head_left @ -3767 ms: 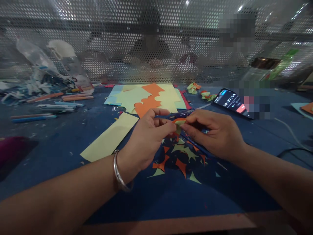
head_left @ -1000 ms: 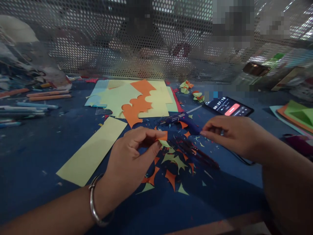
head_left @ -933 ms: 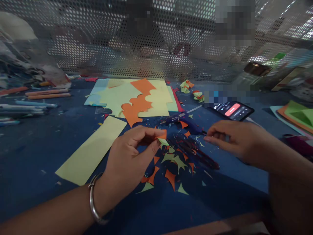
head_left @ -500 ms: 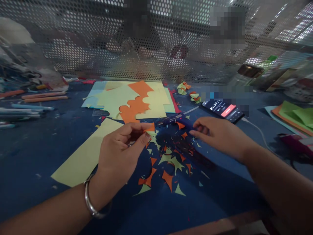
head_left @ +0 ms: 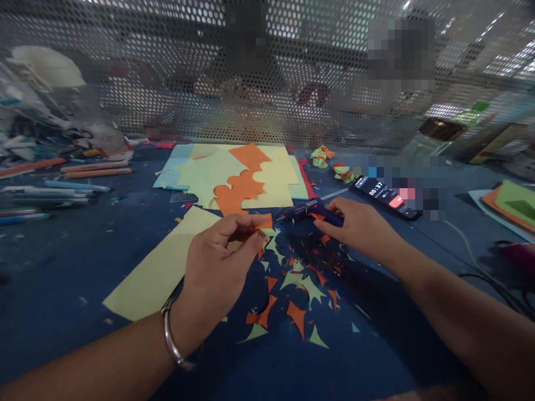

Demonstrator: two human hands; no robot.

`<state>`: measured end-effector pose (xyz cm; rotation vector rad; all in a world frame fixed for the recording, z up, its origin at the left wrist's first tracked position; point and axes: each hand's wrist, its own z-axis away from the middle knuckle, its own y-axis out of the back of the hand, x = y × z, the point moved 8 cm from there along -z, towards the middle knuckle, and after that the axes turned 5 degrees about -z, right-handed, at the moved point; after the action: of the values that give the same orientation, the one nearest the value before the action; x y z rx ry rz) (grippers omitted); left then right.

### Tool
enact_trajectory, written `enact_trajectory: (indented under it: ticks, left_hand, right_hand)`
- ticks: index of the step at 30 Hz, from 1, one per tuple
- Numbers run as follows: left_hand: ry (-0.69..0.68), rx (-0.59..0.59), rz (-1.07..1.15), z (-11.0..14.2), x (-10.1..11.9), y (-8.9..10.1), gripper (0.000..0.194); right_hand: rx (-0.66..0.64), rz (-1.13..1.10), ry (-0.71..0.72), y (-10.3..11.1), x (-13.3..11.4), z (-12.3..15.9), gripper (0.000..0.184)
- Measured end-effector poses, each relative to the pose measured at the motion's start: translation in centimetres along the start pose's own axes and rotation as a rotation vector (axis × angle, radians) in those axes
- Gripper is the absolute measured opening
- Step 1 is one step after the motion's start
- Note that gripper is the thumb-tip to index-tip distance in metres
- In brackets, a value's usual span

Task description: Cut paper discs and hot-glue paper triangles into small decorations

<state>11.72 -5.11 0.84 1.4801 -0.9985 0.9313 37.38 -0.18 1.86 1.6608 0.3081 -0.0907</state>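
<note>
Between thumb and forefinger, my left hand (head_left: 223,262) pinches a small orange and pale-green paper piece (head_left: 264,222). My right hand (head_left: 355,225) has its thumb and fingers around the handle of a blue hot glue gun (head_left: 307,209), which lies with its nozzle toward the left hand. A whitish glue stick (head_left: 336,195) juts from the gun's back. Below lie scattered orange paper scraps (head_left: 296,318) and pale-green paper scraps (head_left: 309,287). Dark scissors (head_left: 334,262) are partly lost in shadow among them.
A pale-yellow strip (head_left: 154,273) lies left, cut paper sheets (head_left: 276,167) behind. Two paper flowers (head_left: 321,157) sit near a phone (head_left: 387,197). Pens (head_left: 45,195) and a bottle (head_left: 96,122) stand left; coloured papers (head_left: 510,200) lie right. Perforated metal (head_left: 175,106) closes the back.
Earlier both hands were together at the paper piece. My right hand has since let go, gone right, and come back left onto the glue gun's handle. My left hand keeps the paper piece.
</note>
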Motion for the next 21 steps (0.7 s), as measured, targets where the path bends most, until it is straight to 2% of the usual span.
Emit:
enact_trajectory:
  ticks: [3, 8, 12, 15, 21]
  left_hand:
    - [0.024, 0.009, -0.013, -0.1, -0.1, 0.0, 0.02]
    - [0.031, 0.008, 0.006, 0.1, -0.3, 0.0, 0.02]
    - [-0.004, 0.004, 0.014, 0.0, 0.1, -0.1, 0.02]
    - [-0.011, -0.001, 0.023, 0.0, 0.3, -0.3, 0.02]
    - [-0.037, -0.012, 0.012, 0.1, 0.7, -0.3, 0.016]
  right_hand:
    - [0.059, -0.082, -0.03, 1.1, 0.1, 0.8, 0.035]
    - [0.227, -0.167, 0.051, 3.8, -0.8, 2.7, 0.029]
    - [0.37, -0.121, 0.084, 5.6, -1.4, 4.2, 0.029]
    - [0.46, -0.056, 0.15, 6.4, -2.3, 5.0, 0.028]
    - [0.515, 0.006, 0.267, 6.6, -3.6, 6.0, 0.026]
